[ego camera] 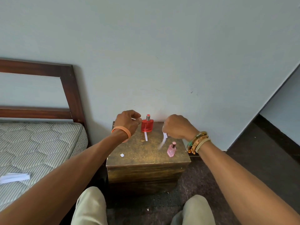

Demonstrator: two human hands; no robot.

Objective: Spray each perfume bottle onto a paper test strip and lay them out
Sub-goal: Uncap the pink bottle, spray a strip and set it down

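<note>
The right hand (178,127) pinches a white paper strip (164,139); best laid flat before the small pink glass bottle (171,150) (left hand (128,120) curled, its hold unclear).

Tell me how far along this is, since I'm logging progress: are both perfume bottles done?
One paper strip already lies flat before the red perfume bottle, so that one looks done. The right hand holds a second strip, blurred, above the wooden box near the pink perfume bottle; whether it was sprayed is unclear. Laying it down remains.
</note>
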